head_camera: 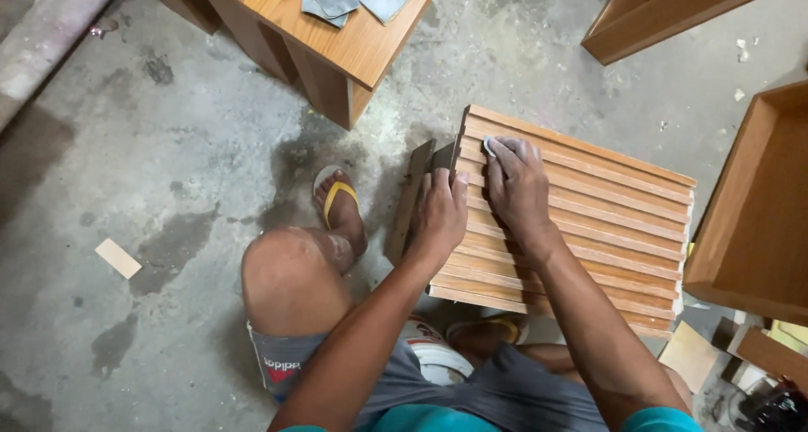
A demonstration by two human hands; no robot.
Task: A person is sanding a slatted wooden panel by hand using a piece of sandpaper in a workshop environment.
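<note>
Two hands are working mid-frame: left hand (439,213) gripping the slatted panel's (589,222) edge, right hand (515,188) fingers pressing sandpaper (490,144) down.

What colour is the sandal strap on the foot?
Yellow strap on a pale sandal, clearest in the head view.

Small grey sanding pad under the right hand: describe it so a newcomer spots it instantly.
Find the ribbed wooden panel in front of the seated person. At its upper left corner, the right hand presses down a small pale grey pad. It is the only grey thing on the orange-brown slats.
</note>
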